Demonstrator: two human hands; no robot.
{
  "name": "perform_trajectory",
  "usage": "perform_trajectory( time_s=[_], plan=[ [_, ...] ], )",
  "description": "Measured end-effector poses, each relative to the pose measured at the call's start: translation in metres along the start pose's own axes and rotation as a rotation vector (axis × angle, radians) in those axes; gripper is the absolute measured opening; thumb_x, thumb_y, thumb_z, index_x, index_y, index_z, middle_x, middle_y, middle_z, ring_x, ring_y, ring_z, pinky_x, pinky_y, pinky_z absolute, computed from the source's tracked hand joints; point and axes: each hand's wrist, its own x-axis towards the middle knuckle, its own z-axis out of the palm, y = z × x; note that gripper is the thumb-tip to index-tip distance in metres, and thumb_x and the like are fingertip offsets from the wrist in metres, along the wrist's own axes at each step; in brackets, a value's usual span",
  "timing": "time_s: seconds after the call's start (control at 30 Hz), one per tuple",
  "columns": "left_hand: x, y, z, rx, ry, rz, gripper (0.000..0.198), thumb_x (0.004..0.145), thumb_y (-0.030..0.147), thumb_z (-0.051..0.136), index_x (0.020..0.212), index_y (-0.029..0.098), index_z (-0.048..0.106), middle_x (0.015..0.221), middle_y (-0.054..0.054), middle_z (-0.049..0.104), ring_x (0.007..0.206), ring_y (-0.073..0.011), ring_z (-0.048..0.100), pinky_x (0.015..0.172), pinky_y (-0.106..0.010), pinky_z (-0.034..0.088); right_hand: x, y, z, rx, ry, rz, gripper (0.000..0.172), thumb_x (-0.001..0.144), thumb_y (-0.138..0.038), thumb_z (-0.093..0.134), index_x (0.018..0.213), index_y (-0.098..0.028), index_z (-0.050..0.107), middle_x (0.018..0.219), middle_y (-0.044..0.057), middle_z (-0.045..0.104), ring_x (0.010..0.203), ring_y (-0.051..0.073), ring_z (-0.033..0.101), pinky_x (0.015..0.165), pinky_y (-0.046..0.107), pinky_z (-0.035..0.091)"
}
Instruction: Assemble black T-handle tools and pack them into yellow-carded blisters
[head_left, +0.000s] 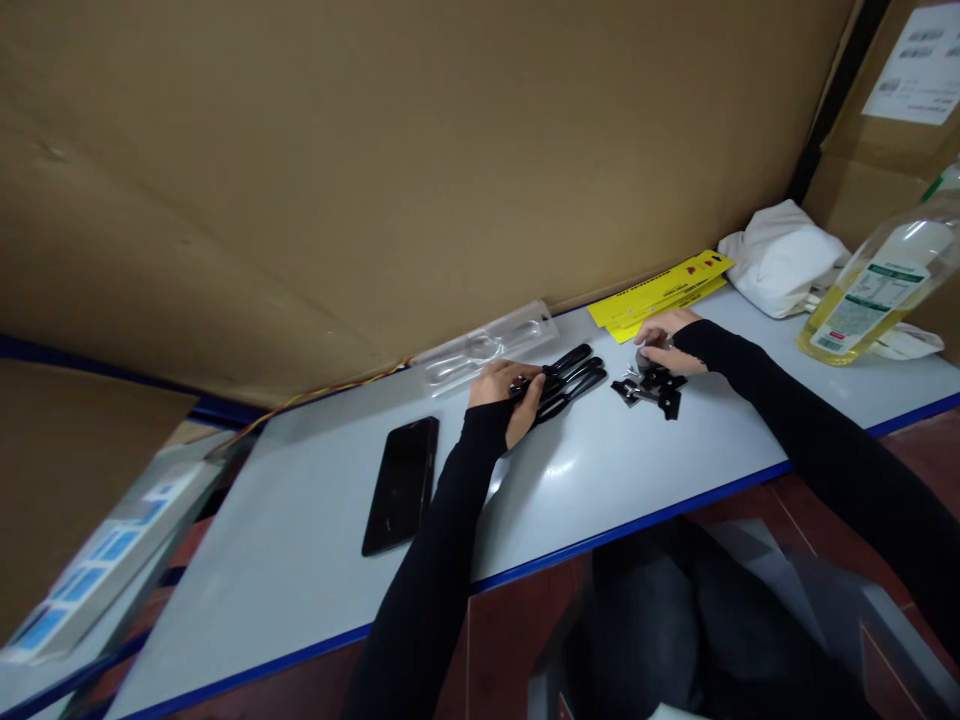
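Left hand [504, 397] on the table [300, 520], about mid-length: fingers and thumb closed round the left ends of a bunch of black handles [576, 372]. Handles lay side by side, free ends pointing right and slightly far.

Right hand [669, 340] farther right, fingers bent toward the thumb over a small heap of black and metal parts [654, 390]. Something greyish showed at the fingertips; could not tell whether it was gripped. A narrow strip of tabletop separated heap from handles.

Near side: blue edge [630, 527] ran along the front, with a strip of white top between it and both handles and heap. Both forearms crossed this edge. Far side tighter: clear tray [487, 345] just beyond the left hand, yellow cards [660, 290] just beyond the right, cardboard [420, 170] rising upright behind them.

Left: phone [401, 485] lay flat, beside the left sleeve; a broad stretch of white top ran from it to the table's left edge. Wires [322, 390] followed the far left edge.

Right: bottle [862, 300] of yellow liquid, well apart from the heap, white bag [784, 255] just left of it and farther back.
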Motion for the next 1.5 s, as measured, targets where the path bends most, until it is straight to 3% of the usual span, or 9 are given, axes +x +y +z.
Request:
perform_trajectory(
  time_s=[0.13, 0.4, 0.7, 1.07, 1.2, 1.37, 1.5],
  plan=[
    [0.000, 0.002, -0.002, -0.018, -0.017, 0.003, 0.032, 0.094, 0.044, 0.064, 0.099, 0.020, 0.084, 0.099, -0.010, 0.078, 0.084, -0.0243, 0.068, 0.073, -0.034, 0.055, -0.001, -0.005, -0.004, -0.019, 0.104, -0.020, 0.012, 0.085, -0.028, 0.073, 0.094, -0.022, 0.077, 0.092, 0.005, 0.081, 0.086, 0.024, 0.072, 0.085, 0.038, 0.055],
    [0.000, 0.005, -0.003, -0.005, 0.068, -0.007, 0.029, 0.092, 0.037, 0.066, 0.106, 0.018, 0.083, 0.098, -0.009, 0.078, 0.083, -0.0226, 0.068, 0.071, -0.033, 0.056, -0.004, -0.017, -0.011, 0.040, 0.368, -0.061, 0.028, 0.085, -0.037, 0.072, 0.104, -0.016, 0.076, 0.107, 0.013, 0.077, 0.093, 0.026, 0.071, 0.080, 0.037, 0.056],
    [0.001, -0.003, 0.003, -0.011, 0.107, 0.035, 0.027, 0.092, 0.037, 0.064, 0.098, 0.019, 0.083, 0.094, -0.008, 0.078, 0.083, -0.0229, 0.067, 0.068, -0.033, 0.053, -0.004, -0.019, -0.012, 0.000, 0.394, -0.025, 0.024, 0.084, -0.035, 0.074, 0.098, -0.016, 0.079, 0.104, 0.011, 0.077, 0.076, 0.020, 0.066, 0.072, 0.035, 0.053],
    [0.002, -0.005, 0.005, -0.013, 0.139, 0.035, 0.023, 0.093, 0.032, 0.064, 0.098, 0.019, 0.082, 0.096, -0.008, 0.078, 0.084, -0.0231, 0.066, 0.074, -0.036, 0.055, 0.000, -0.009, -0.009, -0.008, 0.459, -0.070, 0.018, 0.087, -0.033, 0.071, 0.093, -0.018, 0.078, 0.097, 0.009, 0.076, 0.083, 0.022, 0.069, 0.070, 0.033, 0.054],
    [0.005, -0.013, 0.005, 0.016, 0.075, 0.020, 0.025, 0.091, 0.036, 0.066, 0.102, 0.020, 0.082, 0.098, -0.008, 0.079, 0.085, -0.0243, 0.067, 0.083, -0.039, 0.056, 0.000, -0.012, -0.011, -0.013, 0.460, -0.024, 0.015, 0.087, -0.033, 0.071, 0.089, -0.019, 0.076, 0.097, 0.008, 0.078, 0.080, 0.021, 0.070, 0.074, 0.033, 0.055],
    [0.006, -0.021, 0.007, 0.032, -0.172, 0.114, 0.027, 0.086, 0.039, 0.071, 0.100, 0.019, 0.083, 0.094, -0.009, 0.078, 0.083, -0.0253, 0.069, 0.088, -0.040, 0.057, 0.001, -0.015, -0.007, 0.002, 0.410, 0.002, 0.012, 0.085, -0.029, 0.072, 0.086, -0.018, 0.076, 0.095, 0.008, 0.079, 0.077, 0.019, 0.069, 0.070, 0.030, 0.054],
    [0.006, -0.022, 0.007, 0.060, -0.196, 0.114, 0.028, 0.086, 0.039, 0.071, 0.102, 0.020, 0.084, 0.096, -0.008, 0.078, 0.082, -0.0249, 0.069, 0.087, -0.039, 0.058, 0.003, -0.012, -0.003, 0.011, 0.409, -0.015, 0.011, 0.086, -0.029, 0.071, 0.086, -0.019, 0.076, 0.093, 0.007, 0.079, 0.080, 0.020, 0.070, 0.068, 0.030, 0.053]
  ],
)
